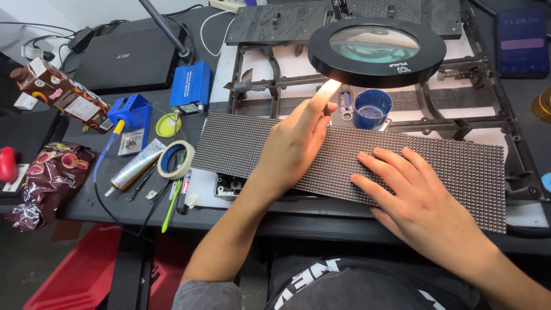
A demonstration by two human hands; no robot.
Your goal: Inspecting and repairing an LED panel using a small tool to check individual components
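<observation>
A long dark LED matrix panel (459,166) lies across the black table in front of me. My right hand (416,198) rests flat on it, fingers spread, pressing on its right half. My left hand (295,143) is over the panel's middle, with its fingers reaching up under a round black magnifier lamp (376,51); the fingertips are lit brightly by the lamp. Whether the left fingers pinch anything is hidden by the glare. A blue round cup (372,109) stands just behind the panel, under the lamp.
A black metal frame (488,97) lies behind the panel. To the left are a tape roll (175,159), a tube (135,166), a blue soldering station (132,115), a blue box (191,86), a closed laptop (129,57), a drink carton (60,95) and a snack bag (49,181). A phone (522,43) sits far right.
</observation>
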